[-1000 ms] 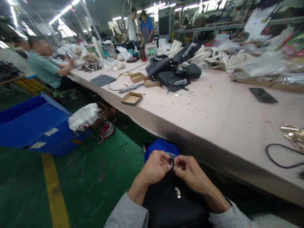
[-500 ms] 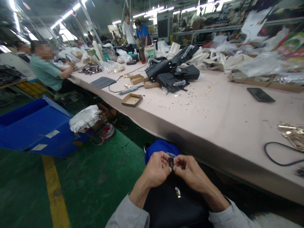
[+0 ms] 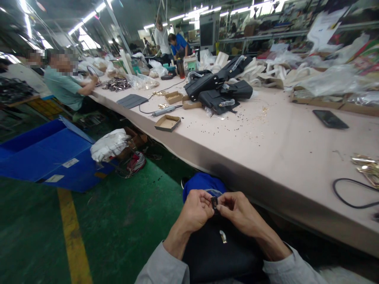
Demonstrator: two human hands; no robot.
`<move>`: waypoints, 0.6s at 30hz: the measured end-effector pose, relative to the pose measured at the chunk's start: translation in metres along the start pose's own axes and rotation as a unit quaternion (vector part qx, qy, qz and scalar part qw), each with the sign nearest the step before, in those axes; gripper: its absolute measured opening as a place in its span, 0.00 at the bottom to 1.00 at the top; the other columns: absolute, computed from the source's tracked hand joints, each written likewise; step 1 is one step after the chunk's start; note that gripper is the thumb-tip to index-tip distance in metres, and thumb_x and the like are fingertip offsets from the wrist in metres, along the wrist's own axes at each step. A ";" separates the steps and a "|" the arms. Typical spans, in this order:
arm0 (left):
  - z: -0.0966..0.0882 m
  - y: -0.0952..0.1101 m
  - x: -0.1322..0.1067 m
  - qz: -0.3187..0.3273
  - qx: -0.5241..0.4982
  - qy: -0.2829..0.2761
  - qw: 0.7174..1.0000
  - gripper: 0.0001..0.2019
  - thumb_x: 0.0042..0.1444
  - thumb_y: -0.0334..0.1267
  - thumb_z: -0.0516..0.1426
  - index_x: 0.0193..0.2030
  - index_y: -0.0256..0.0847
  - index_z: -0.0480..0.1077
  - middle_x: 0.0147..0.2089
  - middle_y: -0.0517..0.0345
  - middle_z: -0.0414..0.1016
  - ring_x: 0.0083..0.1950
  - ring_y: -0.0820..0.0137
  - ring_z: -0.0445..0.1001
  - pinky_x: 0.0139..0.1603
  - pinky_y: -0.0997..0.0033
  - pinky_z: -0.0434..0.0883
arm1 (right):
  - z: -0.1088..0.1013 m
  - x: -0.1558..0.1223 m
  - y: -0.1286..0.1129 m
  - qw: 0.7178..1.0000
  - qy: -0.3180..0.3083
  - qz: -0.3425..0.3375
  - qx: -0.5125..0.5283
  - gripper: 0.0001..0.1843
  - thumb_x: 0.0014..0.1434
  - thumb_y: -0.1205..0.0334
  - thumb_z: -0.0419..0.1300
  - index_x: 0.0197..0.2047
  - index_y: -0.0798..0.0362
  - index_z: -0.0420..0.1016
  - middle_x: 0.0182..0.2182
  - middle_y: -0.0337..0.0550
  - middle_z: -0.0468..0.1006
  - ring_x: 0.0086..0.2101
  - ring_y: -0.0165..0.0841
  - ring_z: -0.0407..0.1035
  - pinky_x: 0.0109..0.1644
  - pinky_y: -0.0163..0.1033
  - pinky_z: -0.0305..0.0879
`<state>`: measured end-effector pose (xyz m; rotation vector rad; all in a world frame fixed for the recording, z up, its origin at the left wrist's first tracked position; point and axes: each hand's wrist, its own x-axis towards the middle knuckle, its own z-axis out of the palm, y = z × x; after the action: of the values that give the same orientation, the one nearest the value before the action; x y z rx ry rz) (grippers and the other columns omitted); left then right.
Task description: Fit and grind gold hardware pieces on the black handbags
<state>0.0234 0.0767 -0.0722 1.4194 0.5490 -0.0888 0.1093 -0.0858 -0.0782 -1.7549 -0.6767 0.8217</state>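
My left hand [image 3: 197,209] and my right hand [image 3: 237,209] meet low in the middle of the view, fingers pinched together on a small dark metal fitting [image 3: 214,202] held between them. Under both hands a black bag [image 3: 219,248] rests on my lap, with a small silver metal piece [image 3: 223,236] on its top face. Both hands stay below the near edge of the long pale table [image 3: 266,150].
The table carries black bags [image 3: 219,88], small cardboard trays [image 3: 167,122], a screwdriver tool [image 3: 164,111], a phone [image 3: 330,118], gold hardware [image 3: 365,167] and a black cable [image 3: 352,193]. A blue bin [image 3: 44,154] and white bundle [image 3: 109,144] sit on the green floor. A seated person [image 3: 63,85] works far left; two others stand behind.
My hands remain pinched on the small fitting with only slight finger movement. The view has shifted a little to the left, so the table contents appear slightly further right.
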 end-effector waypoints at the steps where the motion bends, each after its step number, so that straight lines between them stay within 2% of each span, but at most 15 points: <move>1: 0.000 -0.001 0.000 0.003 -0.002 0.003 1.000 0.13 0.35 0.30 0.62 0.32 0.32 0.73 0.27 0.58 0.76 0.24 0.77 0.69 0.25 0.78 0.62 | 0.001 0.000 -0.002 1.000 -0.001 0.003 -0.008 0.09 0.59 0.61 0.60 0.29 0.55 0.71 0.24 0.35 0.66 0.28 0.29 0.58 0.31 0.36 0.53; 7: -0.001 -0.006 -0.002 0.011 -0.002 0.022 1.000 0.10 0.36 0.27 0.61 0.31 0.35 0.72 0.23 0.62 0.73 0.22 0.77 0.66 0.22 0.78 0.59 | 0.006 0.002 -0.009 0.998 0.002 0.015 -0.056 0.08 0.59 0.61 0.60 0.30 0.55 0.73 0.24 0.37 0.70 0.28 0.31 0.61 0.31 0.36 0.54; 18: -0.008 -0.020 0.000 0.019 0.000 0.038 0.999 0.13 0.35 0.22 0.59 0.31 0.36 0.71 0.24 0.61 0.74 0.23 0.75 0.69 0.22 0.79 0.62 | 0.014 0.004 -0.004 0.998 -0.010 0.048 -0.030 0.08 0.55 0.62 0.61 0.34 0.58 0.77 0.25 0.37 0.70 0.27 0.30 0.60 0.30 0.36 0.54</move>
<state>0.0134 0.0809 -0.0911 1.4372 0.5843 -0.0034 0.1009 -0.0738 -0.0785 -1.8467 -0.6408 0.8940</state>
